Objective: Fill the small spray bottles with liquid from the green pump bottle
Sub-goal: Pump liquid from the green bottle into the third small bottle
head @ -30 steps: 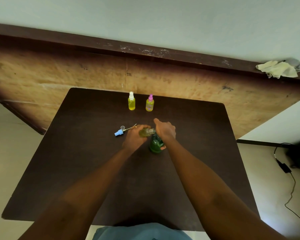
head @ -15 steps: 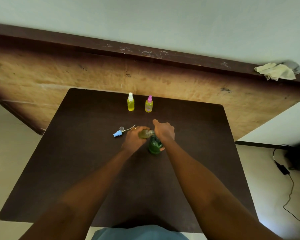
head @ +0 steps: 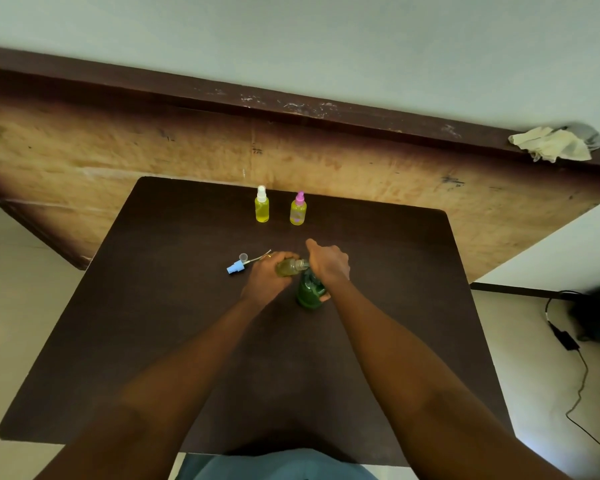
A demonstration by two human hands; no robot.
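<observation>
The left hand (head: 269,277) is gripping an uncapped small spray bottle (head: 289,267), its mouth pointing toward 3 o'clock; the right hand (head: 327,263) is closing over the green pump bottle (head: 309,292).

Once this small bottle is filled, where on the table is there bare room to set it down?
Free: the table's left side, below the blue spray cap; its right side beyond the right hand; and the strip between the hands and the two capped bottles. Crowded: the centre, around the left hand, the small bottle and green pump bottle.

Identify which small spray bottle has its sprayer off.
The one in the left hand, tilted with its open neck at the green pump bottle. The white-capped and pink-capped bottles stand closed at the back.
</observation>
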